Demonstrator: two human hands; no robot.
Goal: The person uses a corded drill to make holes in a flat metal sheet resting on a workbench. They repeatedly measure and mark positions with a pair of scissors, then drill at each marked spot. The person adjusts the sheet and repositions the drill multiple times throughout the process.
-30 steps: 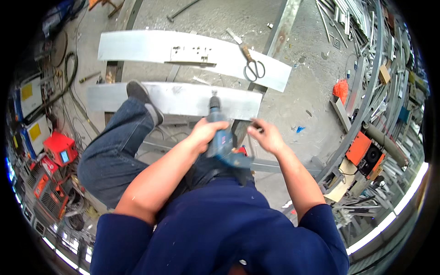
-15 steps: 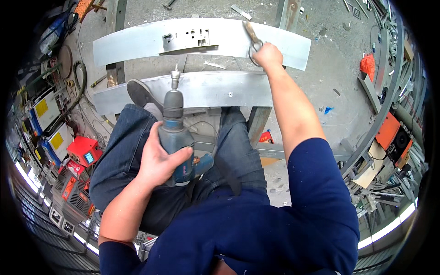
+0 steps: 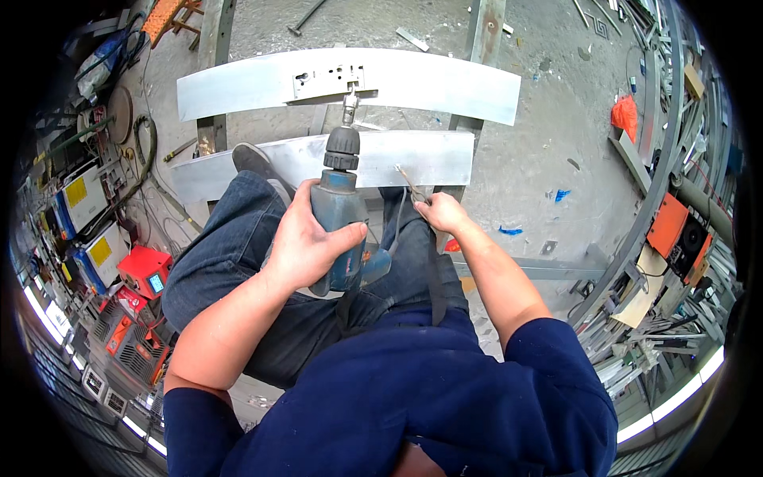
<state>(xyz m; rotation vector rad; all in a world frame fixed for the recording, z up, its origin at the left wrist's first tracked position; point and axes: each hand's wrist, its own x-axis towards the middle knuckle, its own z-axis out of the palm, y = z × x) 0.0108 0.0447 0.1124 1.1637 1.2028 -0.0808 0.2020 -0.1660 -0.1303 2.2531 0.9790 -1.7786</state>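
Note:
My left hand (image 3: 306,246) is wrapped round the body of a blue power drill (image 3: 338,208), its chuck and bit pointing away from me. The bit's tip overlaps the lower edge of a small plate with cut-outs (image 3: 324,82); whether they touch I cannot tell. That plate lies on the far curved metal strip (image 3: 445,83). In my right hand (image 3: 445,213) are worn scissors (image 3: 410,183), held by the ring handles. Their blades look closed together, with the tip at a small mark on the near metal strip (image 3: 433,159).
Both strips lie across two metal beams (image 3: 485,40). A hammer (image 3: 306,20) lies on the floor beyond. Red machines (image 3: 145,269) and cables are at the left. Metal offcuts, an orange bag (image 3: 625,115) and an orange case (image 3: 671,225) are at the right.
My right hand has drawn the scissors back from the far strip to the near one. The drill has shifted right and slightly forward in my left hand.

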